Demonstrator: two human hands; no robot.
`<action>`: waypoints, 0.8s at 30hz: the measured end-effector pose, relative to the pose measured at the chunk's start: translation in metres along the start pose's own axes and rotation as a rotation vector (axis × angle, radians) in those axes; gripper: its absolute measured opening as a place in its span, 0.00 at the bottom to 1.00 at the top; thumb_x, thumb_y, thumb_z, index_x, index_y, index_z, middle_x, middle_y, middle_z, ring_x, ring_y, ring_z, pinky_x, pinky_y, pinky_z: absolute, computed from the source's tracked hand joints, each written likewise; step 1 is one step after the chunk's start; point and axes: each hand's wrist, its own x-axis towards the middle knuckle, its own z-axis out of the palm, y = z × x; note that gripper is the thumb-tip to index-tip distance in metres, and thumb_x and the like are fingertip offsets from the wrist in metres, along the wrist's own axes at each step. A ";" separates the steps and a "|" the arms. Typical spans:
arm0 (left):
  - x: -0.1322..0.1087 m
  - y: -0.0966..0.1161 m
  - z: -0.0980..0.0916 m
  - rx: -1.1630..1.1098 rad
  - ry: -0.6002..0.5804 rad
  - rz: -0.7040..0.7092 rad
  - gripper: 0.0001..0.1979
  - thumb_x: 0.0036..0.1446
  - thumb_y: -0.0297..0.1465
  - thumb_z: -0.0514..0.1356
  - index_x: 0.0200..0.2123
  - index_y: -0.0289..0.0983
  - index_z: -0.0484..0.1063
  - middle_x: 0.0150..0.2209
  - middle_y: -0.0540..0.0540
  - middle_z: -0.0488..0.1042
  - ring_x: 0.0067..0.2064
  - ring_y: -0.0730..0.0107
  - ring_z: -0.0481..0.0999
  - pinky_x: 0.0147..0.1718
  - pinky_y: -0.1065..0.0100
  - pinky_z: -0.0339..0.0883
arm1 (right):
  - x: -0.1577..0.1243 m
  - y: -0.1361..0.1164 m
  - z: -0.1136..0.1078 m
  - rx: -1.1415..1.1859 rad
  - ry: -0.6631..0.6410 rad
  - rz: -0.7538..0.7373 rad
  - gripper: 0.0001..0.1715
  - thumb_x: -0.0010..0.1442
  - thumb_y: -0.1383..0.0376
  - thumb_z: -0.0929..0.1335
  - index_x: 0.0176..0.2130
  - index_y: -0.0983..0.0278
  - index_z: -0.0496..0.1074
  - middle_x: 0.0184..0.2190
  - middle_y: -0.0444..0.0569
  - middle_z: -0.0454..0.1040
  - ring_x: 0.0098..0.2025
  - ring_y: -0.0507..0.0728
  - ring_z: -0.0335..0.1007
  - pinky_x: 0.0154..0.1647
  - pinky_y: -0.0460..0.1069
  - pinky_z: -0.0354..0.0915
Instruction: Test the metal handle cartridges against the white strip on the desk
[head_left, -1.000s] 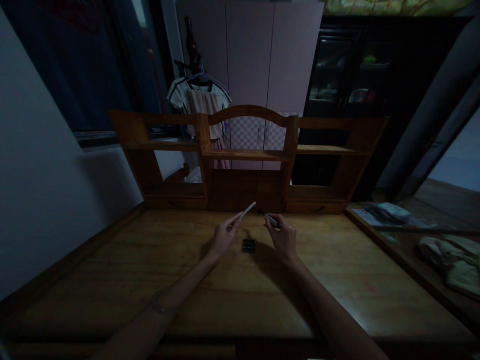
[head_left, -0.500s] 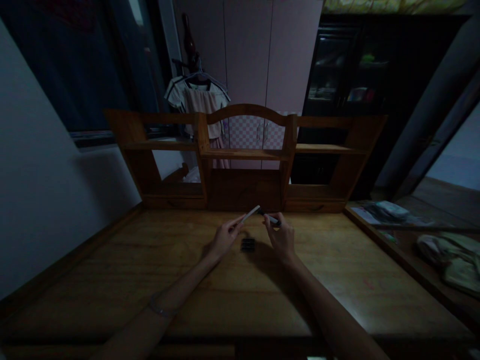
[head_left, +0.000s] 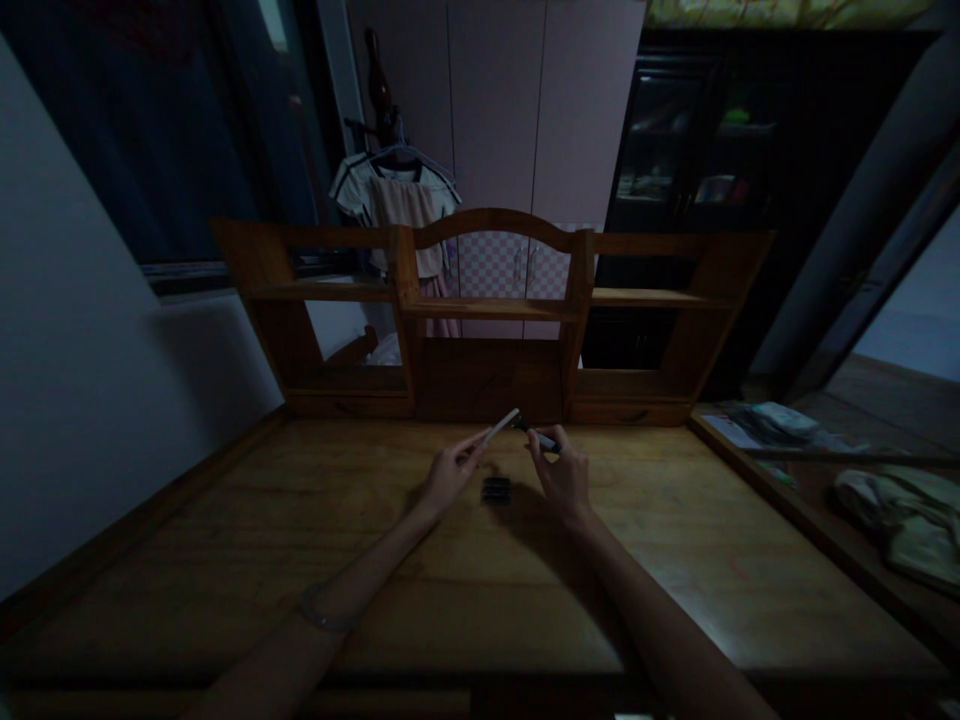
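My left hand (head_left: 451, 474) is closed on the lower end of a slim whitish stick (head_left: 501, 426), which slants up to the right. In my right hand (head_left: 561, 478) a short pen-like tool (head_left: 547, 440), grey with dark ends, is pinched between the fingers. Its narrow dark tip points left and lies right by the stick's upper end; whether the two touch I cannot tell. Below and between my hands, a small black ridged block (head_left: 496, 490) with several dark rows rests on the desk. Dim light hides finer detail.
The wooden desk (head_left: 360, 600) carries a shelf unit (head_left: 491, 310) along its back edge. To the right, past the desk's raised edge, lie a pale cloth bag (head_left: 911, 515) and papers (head_left: 731, 428). A wall (head_left: 90, 400) borders the left side.
The stick and the tool's dark tip have shifted very slightly against each other. Both hands keep nearly the same place and grip, and the black block has not moved.
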 end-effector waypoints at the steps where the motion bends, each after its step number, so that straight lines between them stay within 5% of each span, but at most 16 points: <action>1: 0.000 0.001 0.000 -0.002 -0.009 -0.009 0.22 0.57 0.41 0.56 0.53 0.38 0.70 0.41 0.44 0.78 0.35 0.67 0.75 0.33 0.70 0.68 | 0.000 0.000 0.000 -0.006 -0.004 0.001 0.13 0.63 0.56 0.61 0.37 0.62 0.68 0.31 0.50 0.77 0.34 0.56 0.74 0.37 0.47 0.64; 6: 0.001 0.003 -0.003 -0.001 0.021 -0.053 0.24 0.57 0.42 0.56 0.54 0.36 0.69 0.34 0.45 0.78 0.28 0.71 0.72 0.25 0.73 0.65 | 0.000 -0.001 0.000 0.000 0.005 0.000 0.13 0.63 0.56 0.61 0.36 0.61 0.68 0.31 0.49 0.78 0.34 0.56 0.75 0.37 0.47 0.64; 24: 0.000 0.006 0.000 -0.011 -0.055 0.022 0.21 0.57 0.40 0.56 0.51 0.38 0.72 0.47 0.43 0.76 0.42 0.61 0.75 0.40 0.65 0.69 | 0.000 -0.003 -0.001 0.011 0.015 -0.012 0.13 0.63 0.56 0.61 0.36 0.61 0.69 0.30 0.49 0.77 0.34 0.56 0.75 0.37 0.47 0.64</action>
